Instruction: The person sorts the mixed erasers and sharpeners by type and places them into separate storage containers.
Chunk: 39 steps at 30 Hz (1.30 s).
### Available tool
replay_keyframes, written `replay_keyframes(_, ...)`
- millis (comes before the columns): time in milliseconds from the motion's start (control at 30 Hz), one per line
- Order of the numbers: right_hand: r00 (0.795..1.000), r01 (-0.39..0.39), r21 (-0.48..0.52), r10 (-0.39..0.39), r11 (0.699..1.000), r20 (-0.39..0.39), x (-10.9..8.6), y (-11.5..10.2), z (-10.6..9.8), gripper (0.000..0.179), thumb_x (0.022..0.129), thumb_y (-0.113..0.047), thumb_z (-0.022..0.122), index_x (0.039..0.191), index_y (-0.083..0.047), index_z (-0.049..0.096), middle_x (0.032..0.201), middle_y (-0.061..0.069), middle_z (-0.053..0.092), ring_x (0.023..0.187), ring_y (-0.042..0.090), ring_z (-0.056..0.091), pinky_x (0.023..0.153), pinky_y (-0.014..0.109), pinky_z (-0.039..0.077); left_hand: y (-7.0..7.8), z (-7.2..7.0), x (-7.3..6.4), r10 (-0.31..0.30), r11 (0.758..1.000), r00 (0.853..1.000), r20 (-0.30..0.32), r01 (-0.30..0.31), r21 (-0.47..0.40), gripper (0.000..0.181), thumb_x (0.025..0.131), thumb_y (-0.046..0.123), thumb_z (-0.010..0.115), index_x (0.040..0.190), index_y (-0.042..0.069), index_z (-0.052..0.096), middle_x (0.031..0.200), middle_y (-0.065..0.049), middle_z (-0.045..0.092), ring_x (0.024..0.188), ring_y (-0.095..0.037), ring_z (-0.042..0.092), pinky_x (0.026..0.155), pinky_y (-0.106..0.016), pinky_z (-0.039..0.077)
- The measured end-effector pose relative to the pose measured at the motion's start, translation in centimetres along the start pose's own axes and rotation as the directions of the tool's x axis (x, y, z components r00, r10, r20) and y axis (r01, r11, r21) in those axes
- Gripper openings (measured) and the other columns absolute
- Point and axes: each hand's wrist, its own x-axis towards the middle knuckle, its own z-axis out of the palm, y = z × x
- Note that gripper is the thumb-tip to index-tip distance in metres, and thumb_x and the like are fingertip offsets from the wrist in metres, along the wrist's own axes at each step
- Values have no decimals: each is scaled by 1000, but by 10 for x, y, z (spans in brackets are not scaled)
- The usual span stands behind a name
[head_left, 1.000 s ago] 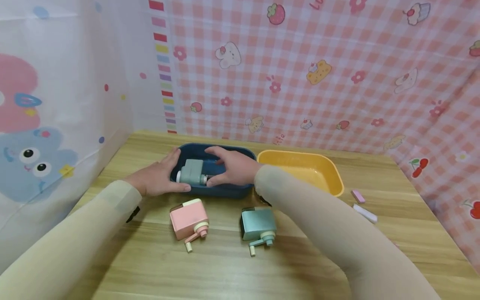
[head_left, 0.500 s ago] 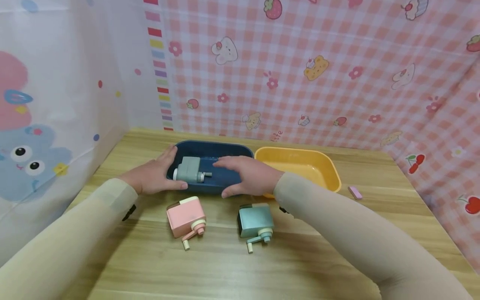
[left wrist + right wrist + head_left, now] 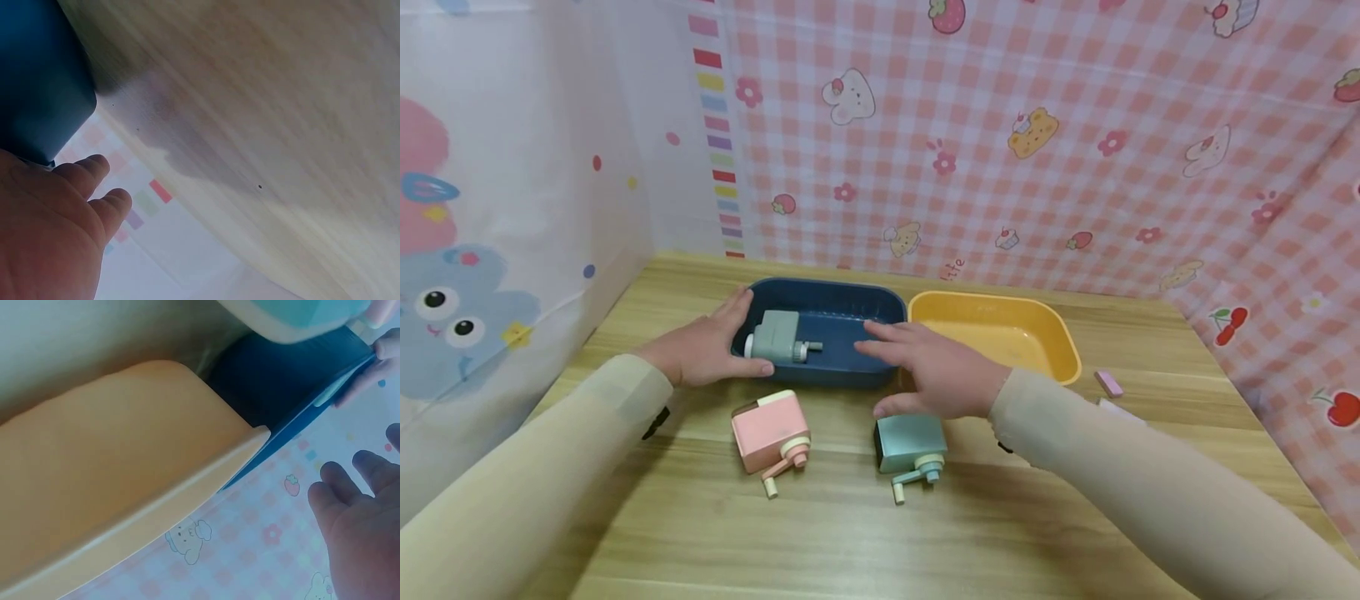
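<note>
My left hand [image 3: 707, 343] rests against the left end of a dark blue basin [image 3: 857, 367], thumb along the front wall and fingers spread along the outer side. In the left wrist view its fingertips [image 3: 112, 203] reach past the basin's wall. Inside the basin, at the left, lies a grey-green crank pencil sharpener [image 3: 777, 335] on its side. My right hand [image 3: 936, 367] hovers with fingers extended, holding nothing, over the gap between basin and a teal crank pencil sharpener [image 3: 912, 443]. A pink crank pencil sharpener [image 3: 771, 431] stands in front of the basin.
A yellow basin [image 3: 1063, 358] stands right beside the blue one, partly behind my right wrist. Further right on the wooden table [image 3: 820, 550] lie a small pink block [image 3: 1108, 383] and a white stick-like piece [image 3: 1122, 410]. A checked cloth [image 3: 985, 192] hangs behind.
My right hand has drawn out of the blue basin, back and to the right, leaving the grey-green sharpener lying inside. My left hand has stayed at the basin's left end.
</note>
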Motion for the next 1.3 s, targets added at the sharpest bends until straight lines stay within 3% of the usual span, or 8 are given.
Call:
replay_keyframes(367, 1000, -8, -114, 8, 993, 4, -25, 3, 13, 85, 97, -65, 62, 166, -24, 35, 177, 2, 21, 162, 35, 26, 128, 51, 34, -1, 1, 1, 6, 1000, 1000, 4, -6, 3, 131, 89, 81, 60, 167, -1, -6, 176, -23, -10, 163, -47, 4, 128, -69, 11)
replay_keyframes(667, 998, 55, -175, -60, 983, -23, -37, 7, 24, 83, 98, -65, 60, 165, -20, 39, 175, 8, 26, 158, 37, 32, 127, 49, 36, -3, 2, 1, 7, 1000, 1000, -1, -7, 11, 131, 89, 80, 60, 167, -1, -5, 176, -24, -9, 162, -47, 5, 127, -70, 12)
replay_keyframes(1000, 989, 122, -193, -136, 974, -59, -48, 11, 31, 84, 94, -61, 69, 161, -15, 45, 171, 11, 37, 150, 36, 45, 121, 48, 44, 0, 1, 1, 10, 1000, 1000, 1, -10, 15, 130, 89, 80, 60, 167, -2, -6, 176, -24, -10, 162, -48, 6, 127, -70, 13)
replay_keyframes(1300, 986, 153, -121, -159, 981, -45, -53, 14, 37, 83, 92, -55, 77, 158, -14, 48, 166, 14, 45, 149, 36, 46, 121, 50, 43, 0, 1, 1, 11, 1000, 1000, 0, -11, 17, 130, 90, 79, 61, 167, -2, -5, 176, -24, -10, 162, -48, 6, 127, -70, 13)
